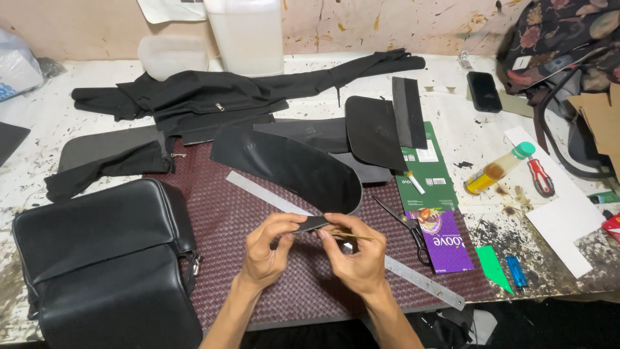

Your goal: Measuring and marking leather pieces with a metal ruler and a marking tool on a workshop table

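Hands (316,249) pinch leather strip (314,223) (black).

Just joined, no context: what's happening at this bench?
A person works at a paint-spattered table. The left hand pinches a small black leather piece, and the right hand holds a thin gold-coloured tool against it. Both hover over a woven maroon mat, above a steel ruler. Scissors lie to the right and a black bag to the left.
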